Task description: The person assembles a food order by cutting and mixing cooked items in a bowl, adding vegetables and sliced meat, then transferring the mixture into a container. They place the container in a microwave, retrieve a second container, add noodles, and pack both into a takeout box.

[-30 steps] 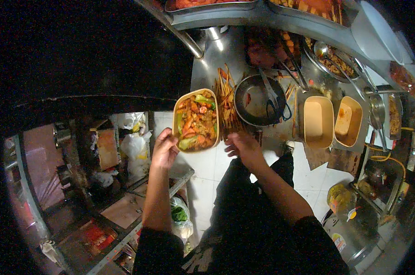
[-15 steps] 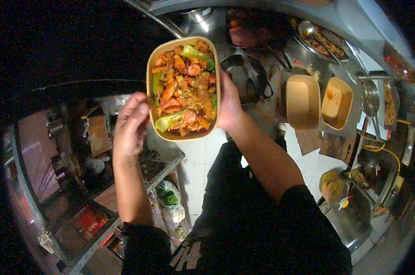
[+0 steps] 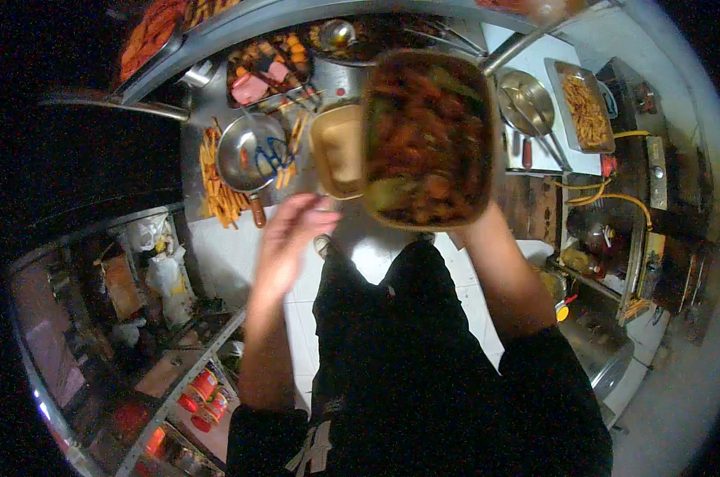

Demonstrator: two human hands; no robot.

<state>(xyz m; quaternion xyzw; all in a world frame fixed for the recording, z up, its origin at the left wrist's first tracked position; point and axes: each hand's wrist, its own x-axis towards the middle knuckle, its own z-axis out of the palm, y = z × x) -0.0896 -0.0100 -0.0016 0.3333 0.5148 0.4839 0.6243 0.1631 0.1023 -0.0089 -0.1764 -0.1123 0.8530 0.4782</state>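
Observation:
My right hand (image 3: 477, 229) holds a brown paper container (image 3: 426, 137) full of stir-fried food, reddish pieces with green vegetables, raised close to the camera and in shadow. Most of that hand is hidden under the container's near edge. My left hand (image 3: 290, 238) is off the container, fingers apart and blurred, just left of it above the white floor tiles. An empty brown container (image 3: 336, 151) sits on the counter behind, partly covered by the held one.
A steel counter holds a pan (image 3: 250, 155) with tongs, loose fries (image 3: 213, 176), a tray of skewers (image 3: 266, 65), a wok with ladle (image 3: 527, 102) and a tray of fries (image 3: 586, 107). Shelves with bags and red cans (image 3: 202, 393) stand at the left.
The container has moved right and closer to the camera. My left hand has let go of it and dropped lower; only my right hand holds it now.

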